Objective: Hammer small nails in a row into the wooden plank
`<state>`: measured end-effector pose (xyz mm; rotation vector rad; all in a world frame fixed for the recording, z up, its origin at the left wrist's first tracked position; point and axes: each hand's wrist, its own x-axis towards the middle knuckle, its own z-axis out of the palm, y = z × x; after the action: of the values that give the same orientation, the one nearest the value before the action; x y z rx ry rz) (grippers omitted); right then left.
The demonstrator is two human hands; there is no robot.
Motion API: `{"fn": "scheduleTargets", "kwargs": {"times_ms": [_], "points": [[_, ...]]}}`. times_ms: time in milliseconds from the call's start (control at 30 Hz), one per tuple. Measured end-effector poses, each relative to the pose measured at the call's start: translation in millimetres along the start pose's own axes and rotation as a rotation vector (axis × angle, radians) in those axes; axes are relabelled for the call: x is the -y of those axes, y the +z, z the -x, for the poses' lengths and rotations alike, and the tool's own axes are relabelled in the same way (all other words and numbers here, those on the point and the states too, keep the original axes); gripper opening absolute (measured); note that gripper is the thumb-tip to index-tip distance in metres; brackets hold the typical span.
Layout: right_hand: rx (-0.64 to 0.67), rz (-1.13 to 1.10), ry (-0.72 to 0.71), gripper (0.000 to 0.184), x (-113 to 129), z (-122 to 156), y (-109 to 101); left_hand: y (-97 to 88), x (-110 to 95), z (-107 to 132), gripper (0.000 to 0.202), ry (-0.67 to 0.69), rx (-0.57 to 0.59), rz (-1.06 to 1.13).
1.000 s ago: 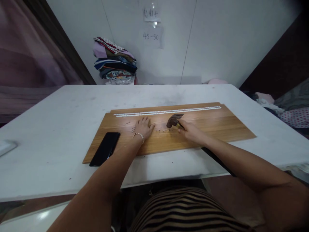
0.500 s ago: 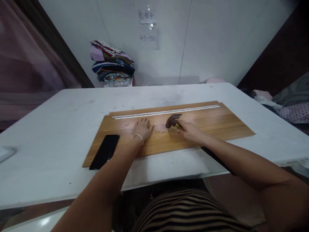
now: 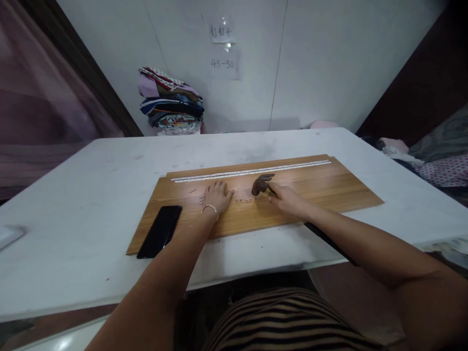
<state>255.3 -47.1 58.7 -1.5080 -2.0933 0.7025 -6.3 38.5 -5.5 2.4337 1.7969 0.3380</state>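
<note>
A long wooden board (image 3: 329, 187) lies on the white table (image 3: 91, 195). My left hand (image 3: 216, 196) rests flat on the board, fingers spread, a bracelet at the wrist. My right hand (image 3: 288, 199) grips a hammer close under its dark head (image 3: 261, 184), which sits low over the board. A short row of small nails (image 3: 243, 200) stands in the wood between the two hands. A few loose nails (image 3: 200, 200) lie just left of my left hand. A white strip (image 3: 252, 170) runs along the board's far edge.
A black phone (image 3: 161, 230) lies on the board's near left corner. A stack of folded cloth (image 3: 170, 100) stands behind the table by the wall. More fabric (image 3: 438, 165) lies at the right. A white object (image 3: 9, 235) shows at the table's left edge.
Both hands stay in place on the board. The hammer head has barely shifted; the view has tilted slightly.
</note>
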Motion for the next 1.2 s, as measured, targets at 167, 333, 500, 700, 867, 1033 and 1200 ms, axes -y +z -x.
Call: {"fn": "scheduleTargets", "kwargs": {"times_ms": [167,333,500,700,867,1033,1200], "points": [[0.021,-0.008,0.017,0.034,3.8,0.3,-0.9,-1.8,-2.2,-0.2,0.045,-0.009,0.024,-0.030],[0.060,-0.027,0.030,0.034,3.2,-0.3,1.7,-0.4,-2.6,-0.8,0.045,-0.020,0.025,-0.059],[0.036,-0.010,0.045,0.036,0.6,-1.9,2.2,0.1,-2.0,-0.5,0.046,-0.017,0.030,-0.058],[0.018,0.022,0.017,0.036,1.6,-2.6,0.3,-3.1,-3.9,0.6,0.048,-0.029,0.042,-0.058],[0.072,0.000,0.040,0.035,5.4,-1.3,1.1,-2.0,-3.4,-0.4,0.046,-0.025,0.036,-0.062],[0.056,-0.026,0.011,0.038,2.6,-1.9,2.4,-1.9,-2.7,-0.6,0.047,-0.022,0.036,-0.056],[0.023,-0.003,-0.020,0.039,1.1,-1.5,0.6,-1.0,-2.2,0.0,0.047,-0.026,0.027,-0.043]]}}
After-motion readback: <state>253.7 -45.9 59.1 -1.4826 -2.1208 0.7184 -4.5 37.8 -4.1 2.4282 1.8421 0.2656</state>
